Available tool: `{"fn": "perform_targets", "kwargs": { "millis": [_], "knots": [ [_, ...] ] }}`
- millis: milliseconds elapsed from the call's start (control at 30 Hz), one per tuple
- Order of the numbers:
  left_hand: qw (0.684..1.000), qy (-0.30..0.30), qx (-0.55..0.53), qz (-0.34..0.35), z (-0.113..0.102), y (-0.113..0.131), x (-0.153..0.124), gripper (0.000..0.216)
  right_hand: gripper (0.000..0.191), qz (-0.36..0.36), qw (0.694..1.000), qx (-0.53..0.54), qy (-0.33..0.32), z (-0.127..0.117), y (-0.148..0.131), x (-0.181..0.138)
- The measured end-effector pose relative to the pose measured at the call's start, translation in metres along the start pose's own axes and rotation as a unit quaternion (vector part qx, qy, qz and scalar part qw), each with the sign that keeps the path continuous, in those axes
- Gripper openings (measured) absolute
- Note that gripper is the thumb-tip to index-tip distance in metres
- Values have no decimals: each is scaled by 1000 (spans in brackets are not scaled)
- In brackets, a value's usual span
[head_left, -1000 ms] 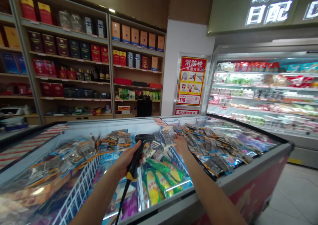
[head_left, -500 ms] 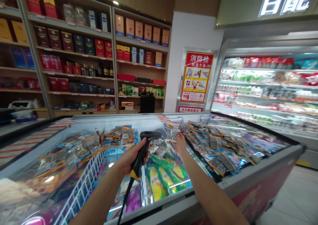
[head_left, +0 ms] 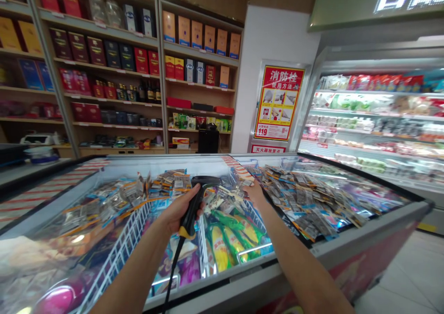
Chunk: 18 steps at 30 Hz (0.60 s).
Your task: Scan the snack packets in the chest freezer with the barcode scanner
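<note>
My left hand (head_left: 178, 212) is wrapped round the handle of a black barcode scanner (head_left: 197, 198) with a yellow base and a black cable hanging down. Its head points at the packets in the open chest freezer (head_left: 243, 277). My right hand (head_left: 255, 193) reaches into the freezer and rests on a pile of small clear snack packets (head_left: 225, 198); its fingers are hidden among them. Below the hands lie yellow and green corn packs (head_left: 229, 242) in a white wire basket (head_left: 121, 249).
The freezer's right half is under a glass lid covered by flat packets (head_left: 312, 198). Wooden shelves of boxed goods and bottles (head_left: 114, 69) stand behind. A red fire notice (head_left: 279, 103) hangs on the white wall. An open chiller (head_left: 374, 124) lines the right side.
The view has tilted down and shifted slightly. Both hands stay in nearly the same place over the freezer, the scanner still pointed at the packets by my right hand.
</note>
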State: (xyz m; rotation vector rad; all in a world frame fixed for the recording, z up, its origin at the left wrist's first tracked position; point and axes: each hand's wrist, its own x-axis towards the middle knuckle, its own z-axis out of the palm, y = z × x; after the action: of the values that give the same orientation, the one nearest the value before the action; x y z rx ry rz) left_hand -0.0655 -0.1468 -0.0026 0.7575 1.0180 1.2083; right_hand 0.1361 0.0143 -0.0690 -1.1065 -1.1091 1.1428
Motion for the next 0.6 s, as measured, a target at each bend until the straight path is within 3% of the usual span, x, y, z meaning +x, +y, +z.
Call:
{"fn": "perform_targets", "kwargs": {
  "millis": [133,300,467,600],
  "knots": [
    [1000,-5,4,-8,-5,1,3,33,30,69,997,-17,-31,-4,-10,-2],
    [1000,1,9,-10,-7,0,4,34,9,44,998,-1,42,-11,-12,8],
    [1000,8,3,-7,-4,-1,3,34,25,36,994,92,44,-21,-8,13],
    [1000,2,1,-10,5,-4,0,33,30,43,980,192,25,-12,2,10]
  ]
}}
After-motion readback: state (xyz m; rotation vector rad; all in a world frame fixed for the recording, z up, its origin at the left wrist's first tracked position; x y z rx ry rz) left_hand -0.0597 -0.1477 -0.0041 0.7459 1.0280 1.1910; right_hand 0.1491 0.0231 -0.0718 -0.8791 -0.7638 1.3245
